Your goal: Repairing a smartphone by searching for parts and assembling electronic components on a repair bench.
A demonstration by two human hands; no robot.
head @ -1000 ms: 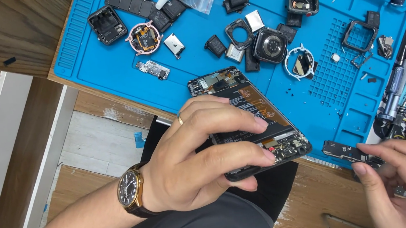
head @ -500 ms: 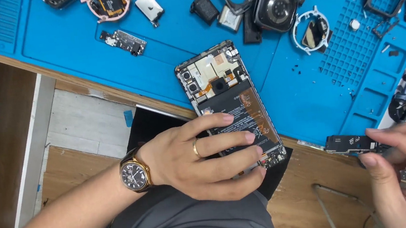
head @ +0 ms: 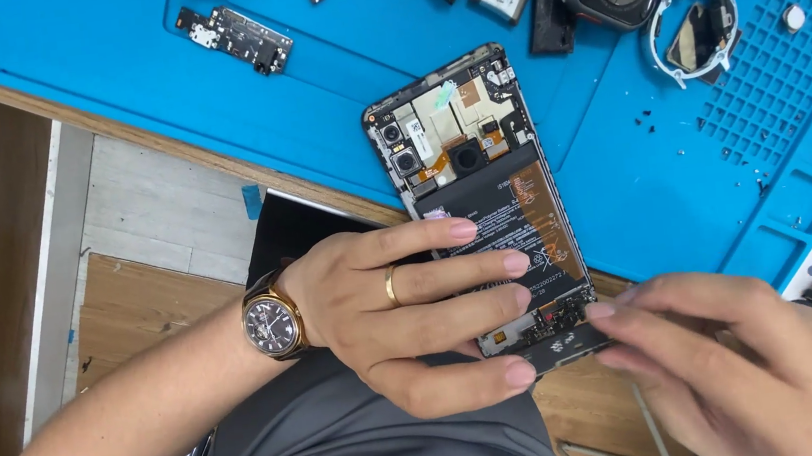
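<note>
The small dark oblong cover piece (head: 568, 350), which a second ago sat pinched in the right hand (head: 733, 370) well off at three o'clock of the opened black smartphone with its back removed (head: 484, 200), has now come in against the phone's bottom edge — it touches the exposed lower board at about five o'clock of the phone. The right hand's fingertips (head: 604, 310) are closed on that piece, pressing it toward its seat. The left hand (head: 404, 309), wearing a gold ring and a gold-cased wristwatch with a dark dial (head: 272, 324), has stayed clamped over the lower half of the phone, fingers spread across the black battery (head: 485, 212), thumb under the near edge. The phone lies half on the blue silicone work mat (head: 161, 93), its lower end overhanging the wooden table edge (head: 146, 145). The part looks about to be fitted — alignment now matters.
</note>
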